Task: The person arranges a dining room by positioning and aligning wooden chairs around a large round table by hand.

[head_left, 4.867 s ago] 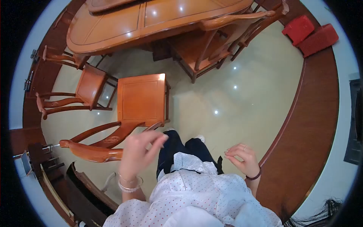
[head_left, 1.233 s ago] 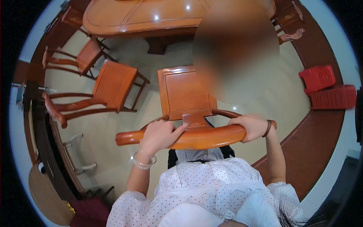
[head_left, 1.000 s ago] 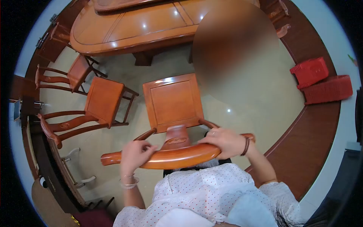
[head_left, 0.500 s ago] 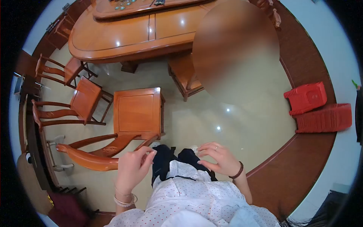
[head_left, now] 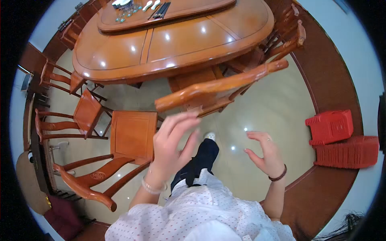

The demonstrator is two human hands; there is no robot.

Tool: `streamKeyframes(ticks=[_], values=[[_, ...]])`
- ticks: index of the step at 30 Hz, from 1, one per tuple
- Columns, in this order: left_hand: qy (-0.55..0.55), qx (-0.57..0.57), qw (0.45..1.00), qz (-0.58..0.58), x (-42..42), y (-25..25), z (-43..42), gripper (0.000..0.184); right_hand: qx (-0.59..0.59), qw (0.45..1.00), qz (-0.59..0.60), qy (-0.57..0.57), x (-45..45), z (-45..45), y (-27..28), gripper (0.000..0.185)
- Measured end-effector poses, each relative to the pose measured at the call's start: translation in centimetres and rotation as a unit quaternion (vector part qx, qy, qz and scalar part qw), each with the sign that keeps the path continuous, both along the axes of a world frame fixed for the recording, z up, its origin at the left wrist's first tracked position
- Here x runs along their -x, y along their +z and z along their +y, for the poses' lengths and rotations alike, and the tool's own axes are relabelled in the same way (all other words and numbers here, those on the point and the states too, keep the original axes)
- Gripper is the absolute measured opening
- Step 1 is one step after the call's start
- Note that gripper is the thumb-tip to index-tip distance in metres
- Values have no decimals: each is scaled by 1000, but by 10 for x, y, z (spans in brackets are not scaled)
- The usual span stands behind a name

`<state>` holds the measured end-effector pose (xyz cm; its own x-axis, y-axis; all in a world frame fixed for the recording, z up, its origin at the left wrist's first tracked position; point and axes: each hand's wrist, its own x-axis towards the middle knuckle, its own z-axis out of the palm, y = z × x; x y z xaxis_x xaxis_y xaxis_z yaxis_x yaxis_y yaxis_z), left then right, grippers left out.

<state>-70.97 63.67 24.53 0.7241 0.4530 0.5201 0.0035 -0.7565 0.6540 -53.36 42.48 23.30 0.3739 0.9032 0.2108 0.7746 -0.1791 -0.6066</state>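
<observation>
Holds left hand [head_left: 173,138] spread beside, maybe touching, glossy orange-brown wooden chair [head_left: 217,87], partly under near edge of polished oval wooden table [head_left: 181,50], likely to save space; holds right hand [head_left: 268,157] spread, empty.

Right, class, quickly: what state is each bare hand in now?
Left hand: open, gripping nothing, near a curved, glossy brown wooden chair back.
Right hand: open, empty.
</observation>
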Motion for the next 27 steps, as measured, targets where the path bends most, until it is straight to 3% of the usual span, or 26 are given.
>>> streamKeyframes(ticks=[3, 5, 7, 9, 11, 13, 15, 17, 19, 20, 22, 25, 27], values=[[55, -19, 995, 76, -89, 3, 22, 35, 28, 998, -17, -45, -64, 4, 11, 51], [80, -79, 986, 120, -123, -28, 34, 44, 24, 998, -49, -39, -96, 15, 18, 56], [37, 44, 957, 284, -150, -23, 35, 52, 14, 997, -70, -29, -131, 24, 16, 60], [67, 4, 937, 343, -167, -28, 37, 54, 39, 987, -159, -8, -170, 38, 10, 62], [52, 68, 900, 427, -177, -14, 51, 61, 71, 973, -215, 44, -205, 59, 6, 64], [57, 95, 881, 459, -180, -38, 66, 65, 99, 952, -274, 96, -240, 85, 4, 66], [58, 127, 858, 494, -179, -44, 76, 70, 209, 933, -217, 196, -267, 112, -3, 65], [49, 179, 804, 565, -185, -33, 73, 76, 273, 898, -176, 296, -292, 144, -17, 52], [97, 175, 814, 545, -185, -37, 68, 76, 355, 844, -64, 397, -301, 172, -14, 48], [107, 178, 809, 550, -186, -38, 67, 75, 356, 838, -64, 409, -305, 182, -15, 48], [131, 181, 799, 558, -188, -38, 65, 72, 371, 783, 66, 495, -309, 192, -21, 44], [135, 217, 761, 597, -194, -26, 63, 69, 336, 813, 73, 470, -309, 182, -29, 40], [155, 206, 778, 572, -185, -33, 49, 68, 339, 811, 66, 472, -306, 166, -40, 40]])
